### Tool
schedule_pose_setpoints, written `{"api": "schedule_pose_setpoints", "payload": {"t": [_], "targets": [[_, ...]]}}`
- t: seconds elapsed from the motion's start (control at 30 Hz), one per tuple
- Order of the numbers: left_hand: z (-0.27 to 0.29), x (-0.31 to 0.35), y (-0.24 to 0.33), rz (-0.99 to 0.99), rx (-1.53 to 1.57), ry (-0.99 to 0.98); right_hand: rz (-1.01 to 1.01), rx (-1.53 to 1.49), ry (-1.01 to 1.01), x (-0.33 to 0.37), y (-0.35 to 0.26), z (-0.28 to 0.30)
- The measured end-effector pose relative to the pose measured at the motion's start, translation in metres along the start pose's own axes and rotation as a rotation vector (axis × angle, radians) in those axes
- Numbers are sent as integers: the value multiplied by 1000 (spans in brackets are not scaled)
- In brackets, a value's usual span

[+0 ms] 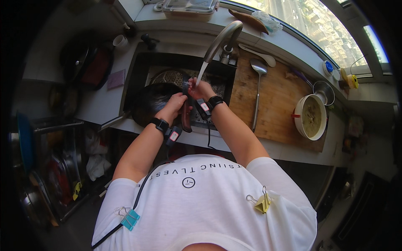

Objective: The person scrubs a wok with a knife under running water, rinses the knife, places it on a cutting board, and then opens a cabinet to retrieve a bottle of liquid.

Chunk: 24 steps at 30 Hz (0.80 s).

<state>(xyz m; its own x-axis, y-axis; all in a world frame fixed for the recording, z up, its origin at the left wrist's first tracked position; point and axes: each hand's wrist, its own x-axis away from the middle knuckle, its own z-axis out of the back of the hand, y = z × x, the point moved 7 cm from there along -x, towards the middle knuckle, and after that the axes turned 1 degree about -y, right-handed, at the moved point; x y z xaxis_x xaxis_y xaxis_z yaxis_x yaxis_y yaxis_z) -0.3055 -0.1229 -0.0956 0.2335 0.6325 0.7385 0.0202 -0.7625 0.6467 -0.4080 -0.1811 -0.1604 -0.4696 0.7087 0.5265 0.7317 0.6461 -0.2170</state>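
Over the sink (pixel 130 77), my left hand (pixel 176 103) is closed around a knife (pixel 186 119). Its reddish-brown handle points toward me, and its dark, narrow blade points away. My right hand (pixel 202 89) is beside the blade with curled fingers, in or next to the water running from the tap (pixel 222 37). Whether those fingers hold anything is hidden. A black wok (pixel 153 100) lies in the sink, left of the knife and partly behind my left hand. Beyond it, a round, patterned rack or strainer (pixel 169 75) is partly visible.
Right of the sink, a wooden cutting board (pixel 245 96) carries a metal spatula (pixel 258 69), a pale spoon (pixel 261 55) and a white pot (pixel 298 119) of cloudy liquid. A strainer (pixel 323 90) lies behind the pot. A purple cloth (pixel 116 79) and white cup (pixel 120 41) sit left.
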Motion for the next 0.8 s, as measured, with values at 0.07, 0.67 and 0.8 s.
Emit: {"api": "schedule_pose_setpoints", "payload": {"t": [0.07,0.67,0.8], "targets": [[2,3,1,-1,-3,0,-61,26,15,-5,3,0],[-24,9,4,79,40,-167,327,920,464,99,-137,29],[-28,14,8,88,-1,-189,219,524,294,104,-152,30]]}}
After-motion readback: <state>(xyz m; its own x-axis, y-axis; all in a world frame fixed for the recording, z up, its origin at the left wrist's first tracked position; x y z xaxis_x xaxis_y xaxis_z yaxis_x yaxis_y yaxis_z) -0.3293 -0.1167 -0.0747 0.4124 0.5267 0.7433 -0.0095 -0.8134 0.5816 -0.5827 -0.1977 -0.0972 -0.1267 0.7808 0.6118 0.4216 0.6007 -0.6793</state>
